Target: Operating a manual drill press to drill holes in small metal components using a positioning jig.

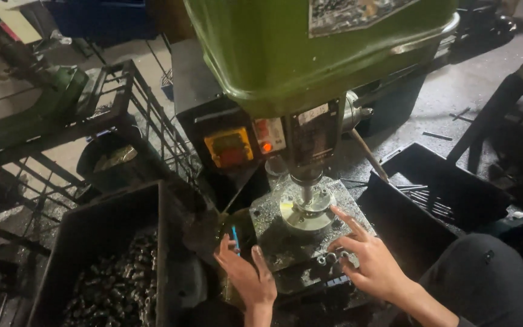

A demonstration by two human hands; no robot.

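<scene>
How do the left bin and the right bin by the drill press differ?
The left bin holds a heap of small dark metal parts; the right bin shows only a few thin rods on its floor. The left bin lies beside the left hand, the right bin beyond the right hand. Both are dark, open-topped and rectangular.

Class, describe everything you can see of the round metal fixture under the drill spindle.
The fixture is a pale, shiny metal disc with a raised hub, lying flat on the grey, chip-strewn table, directly below the spindle. The right hand has a finger stretched toward its edge; contact is unclear. The left hand is apart.
</scene>
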